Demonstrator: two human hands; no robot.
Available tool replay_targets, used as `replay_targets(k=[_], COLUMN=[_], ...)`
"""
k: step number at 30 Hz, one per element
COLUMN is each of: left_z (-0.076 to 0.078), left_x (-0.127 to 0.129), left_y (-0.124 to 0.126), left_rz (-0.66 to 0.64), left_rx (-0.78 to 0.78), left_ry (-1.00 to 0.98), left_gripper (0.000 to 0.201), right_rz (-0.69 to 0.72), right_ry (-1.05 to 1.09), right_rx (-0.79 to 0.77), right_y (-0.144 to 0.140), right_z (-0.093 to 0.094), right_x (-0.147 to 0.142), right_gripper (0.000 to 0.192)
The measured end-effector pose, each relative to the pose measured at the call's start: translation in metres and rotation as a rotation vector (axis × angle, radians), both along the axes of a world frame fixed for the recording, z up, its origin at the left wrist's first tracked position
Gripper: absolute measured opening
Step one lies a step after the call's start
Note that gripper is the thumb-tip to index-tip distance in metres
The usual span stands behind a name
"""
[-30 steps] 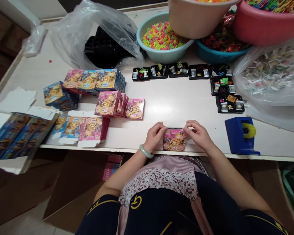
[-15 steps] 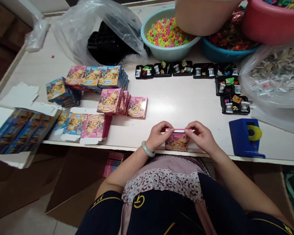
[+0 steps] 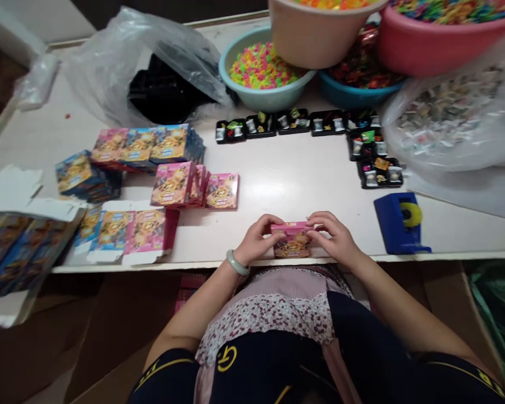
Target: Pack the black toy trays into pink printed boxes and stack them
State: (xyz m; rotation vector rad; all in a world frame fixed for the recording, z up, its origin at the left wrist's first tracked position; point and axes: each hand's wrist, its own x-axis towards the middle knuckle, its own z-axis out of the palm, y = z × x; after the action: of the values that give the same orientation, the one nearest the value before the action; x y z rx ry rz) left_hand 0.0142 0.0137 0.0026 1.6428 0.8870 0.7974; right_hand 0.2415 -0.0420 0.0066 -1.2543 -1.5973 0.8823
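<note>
- Box: a small pink box (image 3: 292, 241) with a cartoon print on its face stands at the table's (image 3: 303, 174) near edge, at six o'clock; its top flap looks folded down
- Left hand (image 3: 256, 240) clasps the box's nine o'clock end, fingers curled closed on the top corner; a green bangle (image 3: 237, 263) circles the wrist
- Right hand (image 3: 333, 238) grips the three o'clock end likewise
- A blue tape dispenser (image 3: 399, 223) sits near, at three o'clock

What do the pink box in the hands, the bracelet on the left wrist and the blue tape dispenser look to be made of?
Pink box: printed paperboard, slightly glossy, to judge by its thin flap and the flat blanks lying nearby.
Bracelet: smooth, pale green and polished, so jade-like stone or glass; which one cannot be told.
Tape dispenser: moulded blue plastic with an even sheen, holding a yellow roll.
</note>
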Motion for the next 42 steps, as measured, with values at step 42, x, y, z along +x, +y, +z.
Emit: replay_targets(k=[42], left_z=[0.000], left_x=[0.050], left_y=[0.003], left_rz=[0.111], left_rx=[0.357], left_ry=[0.064], left_gripper=[0.014], right_rz=[-0.423], right_ry=[0.151], right_rx=[-0.508], right_y=[-0.096], right_z=[0.025], right_x=[0.083], right_gripper=[0.024])
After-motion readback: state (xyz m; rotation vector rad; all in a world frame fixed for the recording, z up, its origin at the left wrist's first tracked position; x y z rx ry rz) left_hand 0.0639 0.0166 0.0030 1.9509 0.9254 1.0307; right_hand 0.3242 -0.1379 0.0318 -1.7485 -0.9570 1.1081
